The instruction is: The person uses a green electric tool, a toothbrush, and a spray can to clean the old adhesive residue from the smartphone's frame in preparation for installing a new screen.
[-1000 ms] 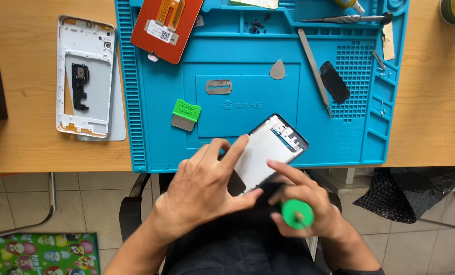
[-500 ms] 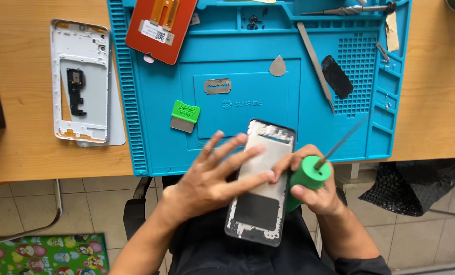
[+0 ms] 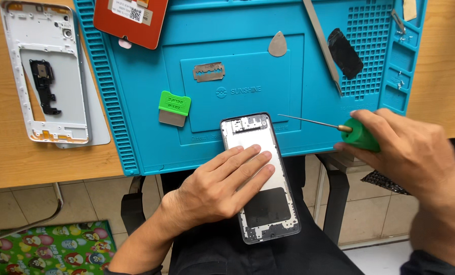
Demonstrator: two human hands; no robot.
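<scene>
Swinging rightward off the phone frame, the right hand gripped its green screwdriver. Left hand pressed flat, fingers spread, upon that frame.

— How's the left hand set?
— Flat, palm down, fingers stretched toward the far right, forearm angling in from near left.
— And the right hand?
— Curled closed, knuckles up, at the right.

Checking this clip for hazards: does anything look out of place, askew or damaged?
The opened phone sits askew, mostly overhanging the blue mat and table edge, steadied only by the left hand. A bare razor blade lies loose on the mat.
</scene>
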